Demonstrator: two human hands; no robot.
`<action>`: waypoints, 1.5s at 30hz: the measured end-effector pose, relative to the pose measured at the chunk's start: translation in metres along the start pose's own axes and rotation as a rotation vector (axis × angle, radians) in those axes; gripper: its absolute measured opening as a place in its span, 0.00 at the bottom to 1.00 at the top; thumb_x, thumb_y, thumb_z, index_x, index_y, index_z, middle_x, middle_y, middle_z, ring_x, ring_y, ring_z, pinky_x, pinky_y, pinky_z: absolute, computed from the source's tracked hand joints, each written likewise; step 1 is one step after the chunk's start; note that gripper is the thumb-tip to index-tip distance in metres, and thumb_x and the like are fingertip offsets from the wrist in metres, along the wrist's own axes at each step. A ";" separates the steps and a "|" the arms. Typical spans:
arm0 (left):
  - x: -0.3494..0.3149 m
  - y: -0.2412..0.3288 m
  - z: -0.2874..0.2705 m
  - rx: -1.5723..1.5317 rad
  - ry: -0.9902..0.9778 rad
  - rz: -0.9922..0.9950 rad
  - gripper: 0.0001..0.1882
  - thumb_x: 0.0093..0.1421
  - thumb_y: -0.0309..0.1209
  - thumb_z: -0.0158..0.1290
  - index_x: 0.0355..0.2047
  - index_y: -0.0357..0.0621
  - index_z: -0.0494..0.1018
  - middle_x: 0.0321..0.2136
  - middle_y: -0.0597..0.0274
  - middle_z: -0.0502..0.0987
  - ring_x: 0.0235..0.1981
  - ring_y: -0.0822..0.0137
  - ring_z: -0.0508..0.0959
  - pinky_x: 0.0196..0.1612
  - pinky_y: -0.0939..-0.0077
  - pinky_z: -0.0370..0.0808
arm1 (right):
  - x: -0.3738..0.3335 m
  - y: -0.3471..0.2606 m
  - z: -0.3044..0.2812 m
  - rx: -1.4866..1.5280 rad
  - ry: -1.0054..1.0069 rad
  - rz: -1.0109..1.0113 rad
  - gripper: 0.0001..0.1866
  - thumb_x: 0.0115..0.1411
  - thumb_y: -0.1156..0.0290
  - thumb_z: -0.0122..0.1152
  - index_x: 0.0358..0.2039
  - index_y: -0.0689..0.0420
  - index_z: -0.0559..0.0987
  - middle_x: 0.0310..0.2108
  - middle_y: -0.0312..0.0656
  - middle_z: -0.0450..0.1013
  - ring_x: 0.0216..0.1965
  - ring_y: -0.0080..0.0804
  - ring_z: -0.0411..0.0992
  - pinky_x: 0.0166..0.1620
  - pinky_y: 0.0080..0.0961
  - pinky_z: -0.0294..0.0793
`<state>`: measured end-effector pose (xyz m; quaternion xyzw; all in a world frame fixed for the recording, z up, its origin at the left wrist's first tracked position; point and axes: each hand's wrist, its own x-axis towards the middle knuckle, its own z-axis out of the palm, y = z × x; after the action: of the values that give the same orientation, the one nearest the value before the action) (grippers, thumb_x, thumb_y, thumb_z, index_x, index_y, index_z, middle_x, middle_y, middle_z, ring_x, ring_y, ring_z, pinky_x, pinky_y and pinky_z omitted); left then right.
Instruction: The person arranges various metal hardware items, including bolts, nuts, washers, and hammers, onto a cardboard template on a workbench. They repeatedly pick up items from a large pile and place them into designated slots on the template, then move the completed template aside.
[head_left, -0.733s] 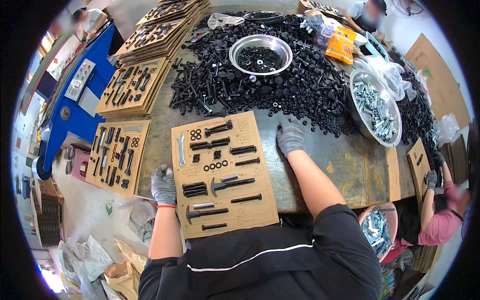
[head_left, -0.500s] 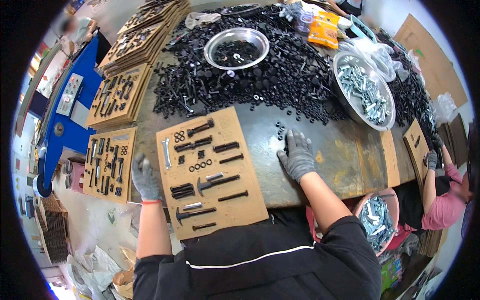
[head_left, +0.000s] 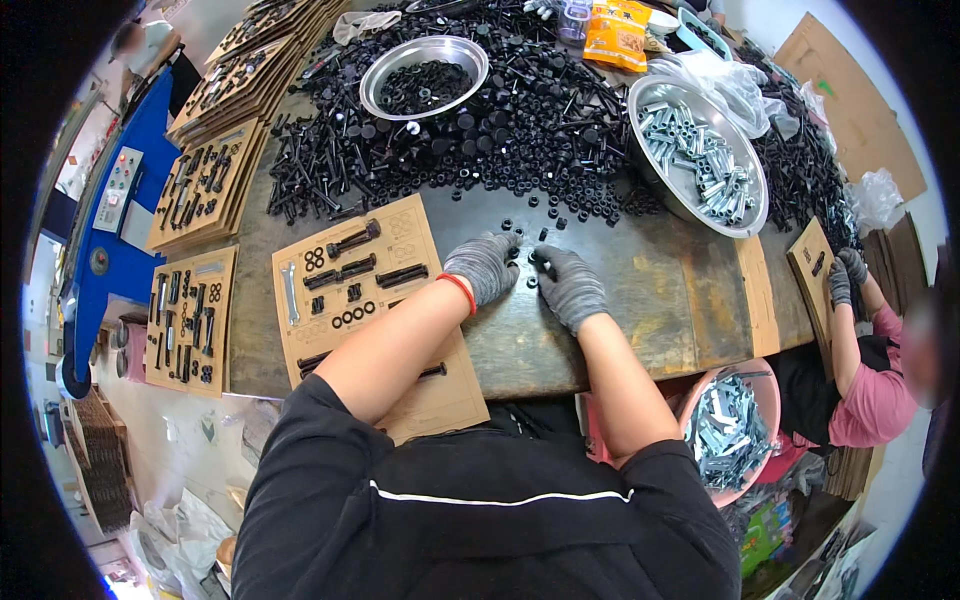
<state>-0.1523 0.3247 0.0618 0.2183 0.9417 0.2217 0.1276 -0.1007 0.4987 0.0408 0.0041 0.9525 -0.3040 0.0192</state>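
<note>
My left hand [head_left: 483, 268], in a grey glove with a red band at the wrist, reaches across the cardboard panel to the bare metal tabletop. Its fingers are curled together at a few black nuts [head_left: 532, 283]. Facing it from the right, my gloved right hand [head_left: 572, 288] has its fingers bent and closed beside the same nuts. Whatever either hand pinches is too small to make out. The cardboard panel [head_left: 455, 400] lies in front of me, set with black bolts, rings and a silver open-end wrench [head_left: 291, 293]. My left forearm hides its lower middle.
A heap of black bolts and nuts [head_left: 480, 150] covers the table's far side. On it stand a steel bowl of black nuts [head_left: 372, 85] and a basin of silver sleeves [head_left: 755, 215]. Filled panels [head_left: 205, 190] are stacked left. A co-worker [head_left: 870, 400] holds a panel at right.
My left hand has moved from beyond the panel's left edge, across it, to the nuts. My right hand has shifted slightly left, its spread fingers now curled. The view has shifted a little.
</note>
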 end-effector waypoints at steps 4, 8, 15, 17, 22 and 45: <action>-0.007 0.005 0.001 0.003 -0.084 0.012 0.20 0.52 0.37 0.57 0.44 0.42 0.75 0.40 0.48 0.77 0.42 0.51 0.78 0.46 0.63 0.75 | 0.006 -0.015 -0.014 -0.123 -0.110 -0.002 0.14 0.57 0.64 0.58 0.44 0.51 0.77 0.41 0.51 0.75 0.44 0.48 0.74 0.48 0.38 0.74; -0.011 -0.002 0.004 -0.031 -0.066 -0.013 0.19 0.52 0.39 0.58 0.41 0.40 0.76 0.38 0.47 0.78 0.40 0.50 0.78 0.45 0.62 0.75 | 0.007 -0.005 -0.008 -0.130 -0.241 -0.031 0.14 0.59 0.62 0.56 0.41 0.54 0.78 0.39 0.50 0.76 0.41 0.49 0.74 0.46 0.40 0.74; -0.001 -0.009 0.009 -0.129 -0.044 -0.031 0.23 0.51 0.34 0.59 0.47 0.40 0.72 0.34 0.50 0.79 0.37 0.51 0.79 0.43 0.65 0.76 | 0.008 -0.013 -0.012 0.110 -0.220 0.080 0.15 0.55 0.64 0.59 0.40 0.58 0.78 0.39 0.53 0.76 0.41 0.51 0.74 0.46 0.37 0.74; 0.004 -0.009 0.007 -0.054 -0.045 0.001 0.22 0.50 0.34 0.59 0.45 0.40 0.72 0.34 0.50 0.79 0.37 0.51 0.79 0.43 0.64 0.76 | 0.001 -0.018 -0.006 0.112 -0.235 -0.014 0.17 0.52 0.67 0.61 0.41 0.58 0.77 0.37 0.54 0.75 0.40 0.51 0.74 0.46 0.37 0.74; 0.011 -0.005 0.002 -0.010 -0.176 0.002 0.21 0.49 0.36 0.60 0.42 0.40 0.74 0.34 0.49 0.79 0.37 0.51 0.79 0.43 0.64 0.76 | 0.003 -0.026 0.006 -0.014 -0.193 0.018 0.15 0.48 0.70 0.64 0.38 0.60 0.78 0.33 0.50 0.76 0.35 0.45 0.75 0.42 0.34 0.75; -0.024 -0.151 -0.071 0.355 0.296 -0.198 0.19 0.42 0.44 0.63 0.35 0.52 0.80 0.59 0.55 0.67 0.65 0.48 0.55 0.68 0.60 0.50 | 0.112 -0.144 0.076 -0.162 -0.324 -0.130 0.18 0.50 0.65 0.63 0.41 0.58 0.78 0.37 0.50 0.78 0.40 0.45 0.77 0.46 0.35 0.76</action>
<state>-0.2087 0.1664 0.0556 0.1092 0.9912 0.0688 -0.0307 -0.2132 0.3367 0.0584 -0.1082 0.9565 -0.2236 0.1529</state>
